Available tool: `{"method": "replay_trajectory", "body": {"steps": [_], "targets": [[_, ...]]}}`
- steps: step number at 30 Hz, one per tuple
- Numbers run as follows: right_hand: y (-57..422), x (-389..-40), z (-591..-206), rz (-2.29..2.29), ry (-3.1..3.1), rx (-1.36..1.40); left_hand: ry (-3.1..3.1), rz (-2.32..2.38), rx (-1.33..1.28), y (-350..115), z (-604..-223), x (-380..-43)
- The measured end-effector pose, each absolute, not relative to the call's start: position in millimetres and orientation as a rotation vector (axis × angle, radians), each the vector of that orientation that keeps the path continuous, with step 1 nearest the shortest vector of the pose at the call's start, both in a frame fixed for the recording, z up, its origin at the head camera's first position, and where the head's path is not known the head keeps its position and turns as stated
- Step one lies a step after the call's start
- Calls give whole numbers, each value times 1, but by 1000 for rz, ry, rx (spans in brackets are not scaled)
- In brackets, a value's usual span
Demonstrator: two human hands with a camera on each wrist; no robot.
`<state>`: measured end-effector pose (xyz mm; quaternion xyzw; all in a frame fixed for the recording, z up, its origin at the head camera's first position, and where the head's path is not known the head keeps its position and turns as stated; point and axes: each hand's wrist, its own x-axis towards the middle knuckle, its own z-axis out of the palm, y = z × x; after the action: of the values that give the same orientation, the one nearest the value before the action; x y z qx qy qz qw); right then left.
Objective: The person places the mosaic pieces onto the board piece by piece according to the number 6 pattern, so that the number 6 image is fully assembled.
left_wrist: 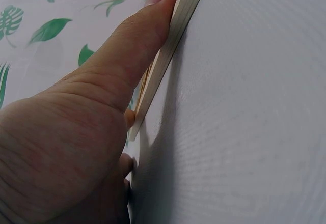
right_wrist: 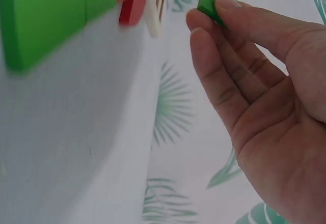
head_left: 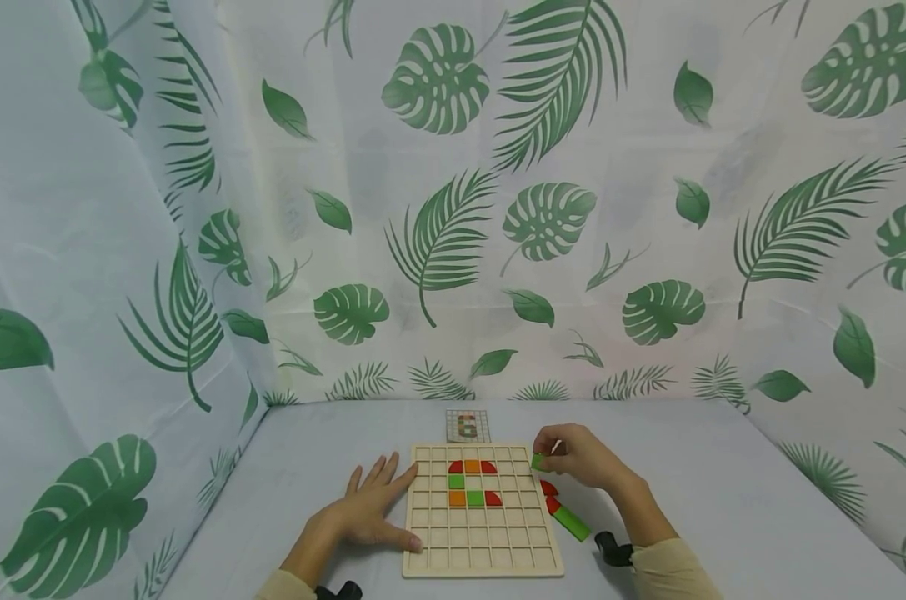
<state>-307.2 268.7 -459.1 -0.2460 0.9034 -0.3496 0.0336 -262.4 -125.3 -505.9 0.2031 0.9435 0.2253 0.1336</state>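
Note:
A wooden grid board point(head_left: 483, 550) lies on the table, with red, orange and green tiles point(head_left: 457, 482) set in its upper squares in a partial ring. My left hand point(head_left: 370, 510) rests at the board's left side, fingers spread and straight, thumb on its edge; the thumb point(left_wrist: 127, 46) also lies along the rim in the left wrist view. My right hand point(head_left: 576, 454) pinches a green block point(head_left: 538, 461) between thumb and fingertips by the board's upper right edge. The right wrist view shows this green block point(right_wrist: 210, 2) held clear of the table.
Beside the board's right edge lie loose red pieces point(head_left: 548, 488) and a row of green blocks point(head_left: 571, 523). A small pattern card point(head_left: 468, 426) with a gridded coloured figure lies behind the board. Leaf-printed cloth point(head_left: 453, 250) hangs at the back and sides.

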Motion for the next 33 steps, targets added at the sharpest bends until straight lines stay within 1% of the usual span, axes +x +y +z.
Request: {"method": "replay_trajectory", "body": {"steps": [8, 17, 33], "targets": [[245, -306, -459, -1135, 2741, -790, 2734, 653, 590, -125, -506, -262], [219, -305, -459, -1106, 2683, -888, 2734, 666, 596, -125, -505, -261], [180, -301, -460, -1036, 2624, -977, 2742, 647, 614, -126, -507, -263]]}}
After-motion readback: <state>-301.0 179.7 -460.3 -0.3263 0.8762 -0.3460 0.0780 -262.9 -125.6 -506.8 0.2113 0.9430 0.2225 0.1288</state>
